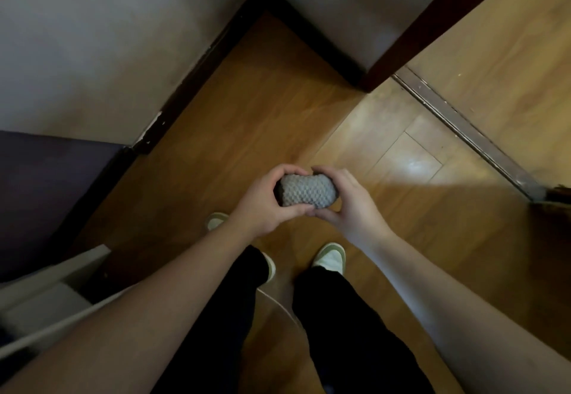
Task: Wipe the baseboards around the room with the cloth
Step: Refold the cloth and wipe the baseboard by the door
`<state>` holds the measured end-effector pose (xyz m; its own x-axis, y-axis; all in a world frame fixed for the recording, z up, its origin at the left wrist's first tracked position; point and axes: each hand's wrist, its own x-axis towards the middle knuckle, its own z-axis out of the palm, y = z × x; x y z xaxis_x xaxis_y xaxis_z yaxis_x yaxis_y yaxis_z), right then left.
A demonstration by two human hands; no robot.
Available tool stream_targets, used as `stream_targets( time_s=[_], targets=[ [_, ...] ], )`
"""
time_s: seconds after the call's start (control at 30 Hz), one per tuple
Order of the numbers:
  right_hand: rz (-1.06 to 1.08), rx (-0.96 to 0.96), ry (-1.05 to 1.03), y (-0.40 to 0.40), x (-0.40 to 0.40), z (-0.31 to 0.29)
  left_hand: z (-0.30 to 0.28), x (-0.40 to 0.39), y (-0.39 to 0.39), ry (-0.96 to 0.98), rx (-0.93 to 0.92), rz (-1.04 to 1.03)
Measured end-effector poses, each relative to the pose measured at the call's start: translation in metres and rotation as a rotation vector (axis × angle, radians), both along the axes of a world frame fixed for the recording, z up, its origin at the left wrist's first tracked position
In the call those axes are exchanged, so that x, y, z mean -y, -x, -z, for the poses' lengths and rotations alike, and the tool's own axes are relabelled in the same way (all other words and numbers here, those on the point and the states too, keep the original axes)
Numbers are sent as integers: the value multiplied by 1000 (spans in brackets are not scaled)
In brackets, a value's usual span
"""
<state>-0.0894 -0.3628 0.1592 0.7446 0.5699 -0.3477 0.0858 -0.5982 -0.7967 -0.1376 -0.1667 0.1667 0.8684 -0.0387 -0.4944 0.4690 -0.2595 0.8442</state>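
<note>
While both hands meet in mid-air above the wooden floor [253,121], the scene reads as follows:

cloth: grey waffle-textured cloth [306,191], bunched into a compact wad, held up off the floor, well apart from the baseboard.
left hand: left hand [262,205] grips the cloth's left end, fingers curled over its top edge, thumb under its lower edge.
right hand: right hand [349,202] grips the cloth's right end, fingers wrapped over top, thumb tip touching the left thumb just below the cloth.
cloth vs hands: wedged between the two palms, textured face toward the camera, both ends hidden by fingers.
baseboard: dark baseboard [197,75] runs along the foot of the pale wall [92,38], up and left of the cloth; white chips near its lower end.
door frame: dark wooden door frame [411,25] up and right of the cloth, metal threshold strip [463,130] on the floor to the cloth's right.
feet: pale shoes [330,257] below the cloth, black trouser legs [340,316] beneath the forearms.
furniture: pale furniture edge [55,285] low and left of the cloth; kind cannot be told.
</note>
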Motion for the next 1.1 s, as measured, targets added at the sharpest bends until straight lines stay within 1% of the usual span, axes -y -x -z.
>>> stream_targets(
  time_s=[0.13,0.27,0.4,0.5,0.57,0.7,0.83,1.0,1.1],
  targets=[
    [28,48,-23,7,3,-44,-46,0,9,50,26,-11],
    [25,127,7,11,4,-75,-78,6,20,65,75,-69],
    [-6,184,34,9,9,-108,-111,14,29,0,131,-115],
    [-18,176,22,10,13,-144,-149,22,32,-66,181,-130],
    [-33,163,9,11,16,-174,-182,26,34,-97,205,-132],
    [-12,63,6,19,25,-251,-261,33,41,-135,260,-101],
    [20,37,-10,35,35,-329,-340,34,50,-165,305,-48],
    [49,33,-55,49,43,-424,-440,36,60,-243,356,72],
    [53,83,-77,53,44,-476,-490,35,62,-316,403,123]
  ],
)
